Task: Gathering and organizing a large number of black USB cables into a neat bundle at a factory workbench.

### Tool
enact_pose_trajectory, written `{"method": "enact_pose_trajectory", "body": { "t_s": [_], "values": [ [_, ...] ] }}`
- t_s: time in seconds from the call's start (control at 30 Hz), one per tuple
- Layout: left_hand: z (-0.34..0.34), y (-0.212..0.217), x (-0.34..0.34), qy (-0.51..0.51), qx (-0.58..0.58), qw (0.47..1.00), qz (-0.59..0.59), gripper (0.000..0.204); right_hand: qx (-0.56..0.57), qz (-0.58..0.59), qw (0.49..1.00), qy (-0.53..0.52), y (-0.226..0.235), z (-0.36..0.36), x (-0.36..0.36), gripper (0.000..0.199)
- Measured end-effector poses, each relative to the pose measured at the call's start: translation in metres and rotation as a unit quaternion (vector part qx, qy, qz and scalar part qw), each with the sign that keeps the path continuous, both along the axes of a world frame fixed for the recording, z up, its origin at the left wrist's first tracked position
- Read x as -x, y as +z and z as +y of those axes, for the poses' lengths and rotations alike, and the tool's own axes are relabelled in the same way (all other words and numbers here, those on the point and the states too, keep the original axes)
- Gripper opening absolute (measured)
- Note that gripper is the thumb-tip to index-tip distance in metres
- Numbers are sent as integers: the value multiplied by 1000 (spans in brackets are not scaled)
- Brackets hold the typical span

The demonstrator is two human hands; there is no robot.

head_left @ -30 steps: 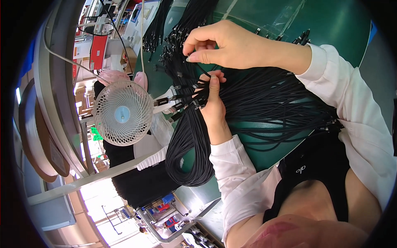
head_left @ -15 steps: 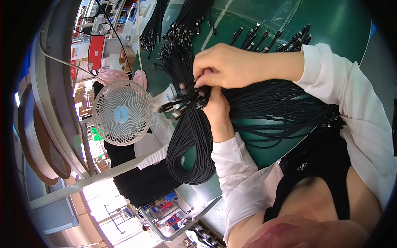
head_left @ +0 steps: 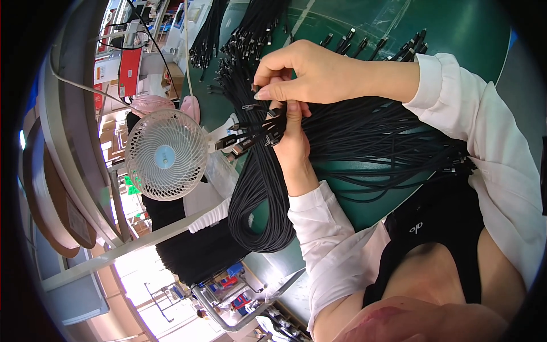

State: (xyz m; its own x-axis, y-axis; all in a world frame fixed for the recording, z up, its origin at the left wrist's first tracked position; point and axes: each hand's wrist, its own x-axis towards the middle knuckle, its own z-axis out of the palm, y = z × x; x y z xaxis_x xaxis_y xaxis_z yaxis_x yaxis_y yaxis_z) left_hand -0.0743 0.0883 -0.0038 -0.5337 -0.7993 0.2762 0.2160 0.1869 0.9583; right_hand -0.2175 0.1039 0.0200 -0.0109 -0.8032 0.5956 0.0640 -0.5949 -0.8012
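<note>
My left hand is closed around a bunch of black cable ends, thumb on top, with the connector plugs sticking out to the left. Just above it, my right hand pinches one cable's plug between thumb and fingers. Its other fingers curl behind and are partly hidden. From the left hand a thick coiled loop of black cable hangs down. Many more black cables run to the right beneath my right forearm, their far ends lying by my clothing.
A white desk fan stands left of my hands. More cable bundles and loose plugs lie on the green table. A pale metal bar crosses at lower left, near large reels.
My right hand has lifted up and left, off the bunch, and now has a plug at its fingertips. My left hand has shifted slightly left, and its held plugs show more plainly.
</note>
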Motion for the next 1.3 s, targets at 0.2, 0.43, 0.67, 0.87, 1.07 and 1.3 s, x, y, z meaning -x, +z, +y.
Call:
{"method": "enact_pose_trajectory", "body": {
  "t_s": [0.2, 0.43, 0.67, 0.87, 1.07, 1.3],
  "values": [
    [11, 4, 7, 15, -7, 999, 39, 41, -7, 55, 998, -39, -1, 4, -3, 19],
    [-3, 2, 4, 33, -25, 998, 54, 15, -31, 55, 996, -64, -1, 5, 8, 18],
    [11, 10, 17, 79, 4, 994, 81, 18, 73, 130, 982, -112, -1, 6, 0, 13],
    [10, 0, 11, 66, 16, 996, 53, 23, 0, 118, 985, -122, -6, 5, 1, 18],
    [-8, -1, -8, 35, 18, 999, 22, 22, -132, -22, 991, -14, 2, 4, 5, 15],
    [7, 8, 10, 68, 44, 997, -12, 31, 39, 69, 995, -63, 11, 9, 0, 20]
  ]
}}
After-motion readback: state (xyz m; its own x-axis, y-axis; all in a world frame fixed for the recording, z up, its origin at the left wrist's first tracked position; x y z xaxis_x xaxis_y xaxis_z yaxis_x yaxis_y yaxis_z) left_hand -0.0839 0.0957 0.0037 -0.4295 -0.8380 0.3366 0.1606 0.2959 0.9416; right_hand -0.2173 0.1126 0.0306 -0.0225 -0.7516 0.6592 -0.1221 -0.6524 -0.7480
